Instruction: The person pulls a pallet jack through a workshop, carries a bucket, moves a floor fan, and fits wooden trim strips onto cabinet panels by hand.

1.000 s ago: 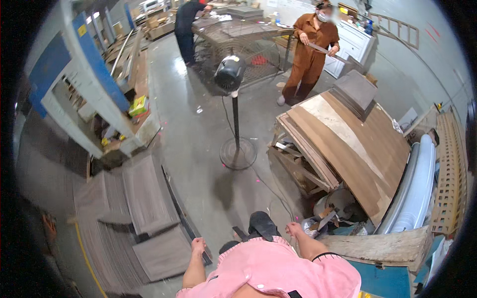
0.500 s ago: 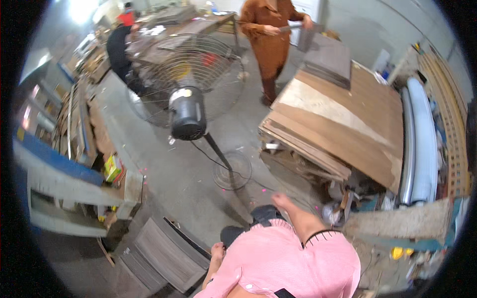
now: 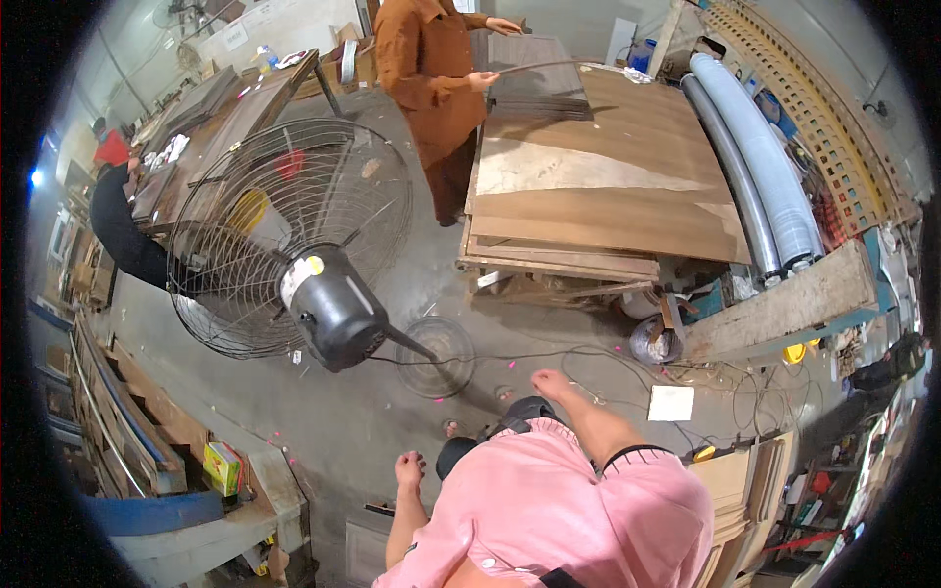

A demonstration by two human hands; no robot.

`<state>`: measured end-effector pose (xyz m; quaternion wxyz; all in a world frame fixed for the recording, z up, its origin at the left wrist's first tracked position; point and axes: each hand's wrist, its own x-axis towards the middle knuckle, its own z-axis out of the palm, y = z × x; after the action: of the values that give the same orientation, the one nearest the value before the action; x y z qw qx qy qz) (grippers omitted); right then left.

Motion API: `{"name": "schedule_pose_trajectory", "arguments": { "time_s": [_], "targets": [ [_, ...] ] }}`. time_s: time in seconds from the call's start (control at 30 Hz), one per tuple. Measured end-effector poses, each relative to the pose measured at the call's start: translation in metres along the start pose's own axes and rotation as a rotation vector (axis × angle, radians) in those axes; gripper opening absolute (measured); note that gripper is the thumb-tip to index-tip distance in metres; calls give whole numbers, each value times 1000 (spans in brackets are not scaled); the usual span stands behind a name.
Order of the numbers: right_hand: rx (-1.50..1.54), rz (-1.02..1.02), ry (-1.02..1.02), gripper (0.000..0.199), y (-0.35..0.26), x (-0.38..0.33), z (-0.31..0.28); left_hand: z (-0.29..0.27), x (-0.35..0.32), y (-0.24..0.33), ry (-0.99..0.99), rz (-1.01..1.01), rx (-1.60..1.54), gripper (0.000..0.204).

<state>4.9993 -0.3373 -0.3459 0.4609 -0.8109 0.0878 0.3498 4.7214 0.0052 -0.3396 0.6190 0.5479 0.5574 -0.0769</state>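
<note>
Left hand (image 3: 410,470) lower centre, right hand (image 3: 553,384) below centre; hands apart, can't tell if closed. Fan (image 3: 335,309) left of centre, wood sheets (image 3: 642,132) upper right.

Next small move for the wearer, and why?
I'd look down and lift the feet before stepping forward: the black cord crosses the floor ahead of the feet, running rightward from the fan, and could catch a toe. The left hand and right hand show nothing held, so they look free for balance.
</note>
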Motion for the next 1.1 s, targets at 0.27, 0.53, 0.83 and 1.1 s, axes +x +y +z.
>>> {"name": "schedule_pose_trajectory", "arguments": {
  "time_s": [0.27,0.53,0.83,1.1],
  "targets": [
    [140,205,71,19,-2,-69,49,-43,66,38,-50,138,176,23],
    [212,225,98,21,-9,-82,79,-56,73,6,-71,147,360,25],
    [-35,135,112,23,-23,-71,92,-89,59,-50,-163,138,257,23],
    [160,205,168,24,12,-72,97,-102,41,-9,-228,-7,350,20]
  ]
}}
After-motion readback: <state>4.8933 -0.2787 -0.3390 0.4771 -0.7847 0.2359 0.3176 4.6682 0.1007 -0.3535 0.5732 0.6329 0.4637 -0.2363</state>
